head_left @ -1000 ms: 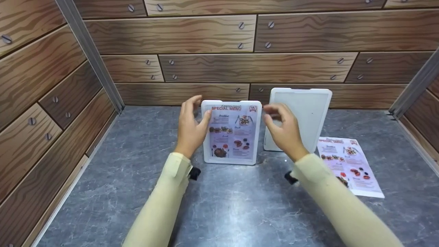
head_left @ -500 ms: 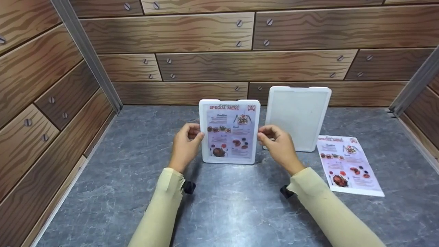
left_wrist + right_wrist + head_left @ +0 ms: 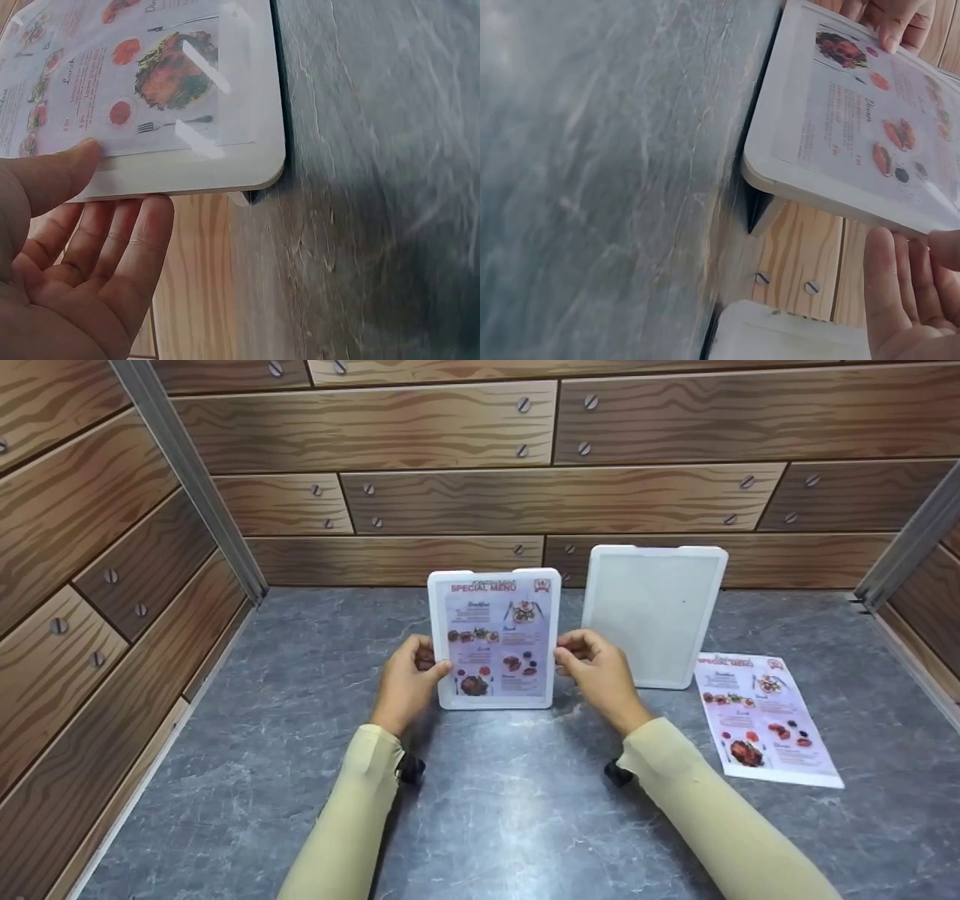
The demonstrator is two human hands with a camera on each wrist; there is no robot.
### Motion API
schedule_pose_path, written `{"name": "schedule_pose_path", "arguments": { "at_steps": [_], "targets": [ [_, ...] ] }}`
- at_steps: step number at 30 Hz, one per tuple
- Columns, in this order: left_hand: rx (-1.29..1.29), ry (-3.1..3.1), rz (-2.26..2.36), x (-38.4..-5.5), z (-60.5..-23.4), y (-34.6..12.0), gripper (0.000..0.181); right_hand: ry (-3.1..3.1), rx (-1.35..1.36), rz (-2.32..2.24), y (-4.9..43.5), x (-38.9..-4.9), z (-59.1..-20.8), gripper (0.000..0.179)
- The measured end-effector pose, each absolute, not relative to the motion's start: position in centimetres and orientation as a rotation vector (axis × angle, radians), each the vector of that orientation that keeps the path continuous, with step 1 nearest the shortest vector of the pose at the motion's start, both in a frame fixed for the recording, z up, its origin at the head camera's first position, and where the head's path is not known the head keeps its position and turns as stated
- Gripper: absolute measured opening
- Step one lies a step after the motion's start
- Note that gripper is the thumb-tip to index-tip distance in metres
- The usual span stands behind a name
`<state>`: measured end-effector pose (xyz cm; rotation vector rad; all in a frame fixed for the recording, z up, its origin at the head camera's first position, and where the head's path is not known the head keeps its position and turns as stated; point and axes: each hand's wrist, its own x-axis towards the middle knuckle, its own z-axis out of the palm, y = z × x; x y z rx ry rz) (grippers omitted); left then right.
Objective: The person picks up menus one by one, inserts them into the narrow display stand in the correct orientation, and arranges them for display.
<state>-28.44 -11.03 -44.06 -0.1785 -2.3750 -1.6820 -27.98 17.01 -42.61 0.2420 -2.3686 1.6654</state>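
A white menu frame (image 3: pixel 438 611) stands near the middle of the table, with a printed "Special Menu" sheet (image 3: pixel 495 641) behind its clear front. My left hand (image 3: pixel 405 686) pinches its left edge, thumb on the front and fingers behind. On the opposite edge my right hand (image 3: pixel 600 679) grips the lower part in the same way. Part of a support shows behind the frame in the right wrist view. Just to the right, a second white frame (image 3: pixel 652 611) with a blank panel leans upright. Beside that one a loose menu sheet (image 3: pixel 772 712) lies flat, printed side up.
The grey marbled tabletop (image 3: pixel 262 780) runs back to a wood-plank patterned wall (image 3: pixel 450 502). Another such wall (image 3: pixel 82 607) closes off the left side, with a metal strip at the corner.
Both hands have come down from beside the frame's top and taken hold of its side edges. Since then the frame has shifted slightly left and back. The second frame and loose sheet stay put.
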Motion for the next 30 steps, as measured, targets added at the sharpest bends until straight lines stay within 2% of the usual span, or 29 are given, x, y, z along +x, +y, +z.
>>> {"name": "schedule_pose_path", "arguments": {
  "at_steps": [16, 22, 30],
  "targets": [
    [-0.067, -2.362, -1.678, -29.2, -44.3, -13.0, 0.024, -2.368, 0.271, 1.698, 14.3, -30.1, -43.1, 0.013],
    [-0.076, -2.331, -1.662, -28.9, -43.9, -12.8, 0.028, -2.366, 0.314, 1.650, 15.8, -29.4, -42.4, 0.012],
    [-0.030, -2.224, -1.586, -27.5, -41.9, -11.9, 0.044, -2.228, 0.286, 1.646, 19.9, -27.4, -40.4, 0.014]
  ]
}}
